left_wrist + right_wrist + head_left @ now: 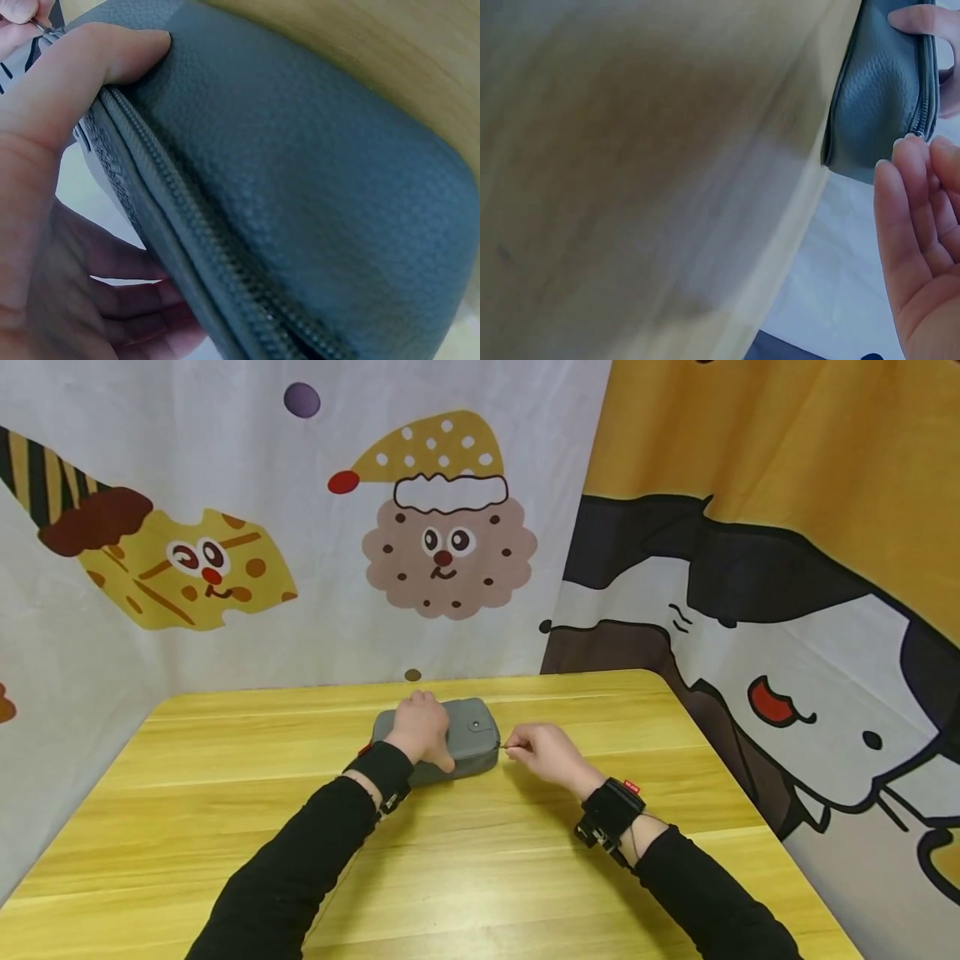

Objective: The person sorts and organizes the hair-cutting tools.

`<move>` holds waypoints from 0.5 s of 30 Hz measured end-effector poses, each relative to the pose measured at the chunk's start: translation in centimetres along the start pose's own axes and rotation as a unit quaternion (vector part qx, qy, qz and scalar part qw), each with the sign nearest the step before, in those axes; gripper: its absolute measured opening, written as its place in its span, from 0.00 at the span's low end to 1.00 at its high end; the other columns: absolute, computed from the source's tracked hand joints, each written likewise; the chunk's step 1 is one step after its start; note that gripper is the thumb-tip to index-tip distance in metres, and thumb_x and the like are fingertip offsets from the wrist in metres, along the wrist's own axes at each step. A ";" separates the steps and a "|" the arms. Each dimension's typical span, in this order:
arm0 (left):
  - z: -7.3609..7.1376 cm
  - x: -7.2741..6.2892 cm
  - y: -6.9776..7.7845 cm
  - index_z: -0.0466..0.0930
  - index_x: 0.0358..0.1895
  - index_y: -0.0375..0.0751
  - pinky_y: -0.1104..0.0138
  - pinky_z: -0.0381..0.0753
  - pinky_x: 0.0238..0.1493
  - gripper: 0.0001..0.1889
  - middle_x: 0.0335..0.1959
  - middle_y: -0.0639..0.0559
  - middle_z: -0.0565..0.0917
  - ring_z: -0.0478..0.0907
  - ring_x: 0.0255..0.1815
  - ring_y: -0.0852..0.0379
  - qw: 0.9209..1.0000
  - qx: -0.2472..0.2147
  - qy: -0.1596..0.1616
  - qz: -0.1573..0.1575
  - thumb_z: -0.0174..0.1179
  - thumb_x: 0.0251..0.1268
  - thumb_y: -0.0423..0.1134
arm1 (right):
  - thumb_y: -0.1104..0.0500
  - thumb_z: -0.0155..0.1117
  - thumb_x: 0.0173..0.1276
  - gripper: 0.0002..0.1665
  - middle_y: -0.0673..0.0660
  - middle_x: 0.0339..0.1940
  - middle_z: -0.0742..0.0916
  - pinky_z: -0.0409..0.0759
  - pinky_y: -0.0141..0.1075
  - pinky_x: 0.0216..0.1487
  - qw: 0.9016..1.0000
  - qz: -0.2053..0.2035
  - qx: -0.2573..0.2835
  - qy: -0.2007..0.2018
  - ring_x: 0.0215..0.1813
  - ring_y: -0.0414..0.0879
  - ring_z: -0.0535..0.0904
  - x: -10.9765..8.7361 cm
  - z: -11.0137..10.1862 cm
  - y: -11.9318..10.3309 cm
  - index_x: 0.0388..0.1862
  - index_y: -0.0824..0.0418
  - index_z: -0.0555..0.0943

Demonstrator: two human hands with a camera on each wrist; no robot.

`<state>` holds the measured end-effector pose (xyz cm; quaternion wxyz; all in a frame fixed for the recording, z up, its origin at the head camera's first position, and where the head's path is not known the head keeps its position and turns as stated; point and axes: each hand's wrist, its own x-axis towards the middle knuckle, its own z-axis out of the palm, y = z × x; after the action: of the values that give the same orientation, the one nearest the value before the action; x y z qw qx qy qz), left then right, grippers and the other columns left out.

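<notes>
A grey leather-look zippered pouch [468, 742] lies on the wooden table, a snap tab on its top near the right end. My left hand [422, 727] holds it from above, thumb [124, 56] on the near side wall and the other fingers over the top. Between them runs the zipper [187, 202]; its two rows of teeth stand apart at the lower part of the left wrist view. At the pouch's right end my right hand [546, 753] pinches the small zipper pull [503, 746] between thumb and forefinger. The pull is mostly hidden by the fingertips [907, 146] in the right wrist view.
The yellow wood-grain table [480, 868] reaches back to a curtain [315, 643] printed with cartoon figures. Another part of the printed curtain hangs along the right side. The pouch lies near the table's far edge. Black cuffs with cameras sit on both wrists.
</notes>
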<state>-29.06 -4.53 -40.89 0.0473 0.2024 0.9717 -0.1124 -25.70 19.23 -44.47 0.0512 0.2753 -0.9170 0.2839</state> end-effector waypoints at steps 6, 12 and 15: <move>-0.1 0.0 0.1 0.80 0.31 0.42 0.57 0.77 0.42 0.33 0.39 0.39 0.71 0.67 0.41 0.45 1.000 0.002 0.004 0.001 0.71 0.40 0.70 | 0.63 0.65 0.71 0.03 0.49 0.28 0.85 0.76 0.32 0.29 0.998 0.005 0.056 -0.022 0.28 0.37 0.78 -0.4 0.1 -0.4 0.37 0.60 0.84; 0.0 0.1 0.1 0.81 0.31 0.42 0.57 0.77 0.41 0.34 0.38 0.40 0.71 0.67 0.40 0.45 1.000 -0.002 0.008 0.001 0.72 0.38 0.71 | 0.63 0.65 0.71 0.03 0.51 0.29 0.85 0.77 0.33 0.30 0.995 0.021 0.092 -0.039 0.30 0.41 0.81 -0.5 0.6 -1.2 0.37 0.60 0.84; 0.1 0.2 0.1 0.82 0.33 0.42 0.58 0.77 0.41 0.35 0.38 0.40 0.72 0.68 0.41 0.45 1.000 0.002 0.010 0.001 0.72 0.36 0.72 | 0.63 0.65 0.71 0.03 0.53 0.30 0.86 0.79 0.33 0.31 0.993 0.027 0.108 -0.044 0.31 0.45 0.83 -0.3 1.2 -1.7 0.37 0.60 0.85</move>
<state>-29.20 -4.41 -41.04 0.0370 0.2042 0.9718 -0.1118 -24.41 17.54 -44.69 -0.0271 0.2669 -0.8892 0.3706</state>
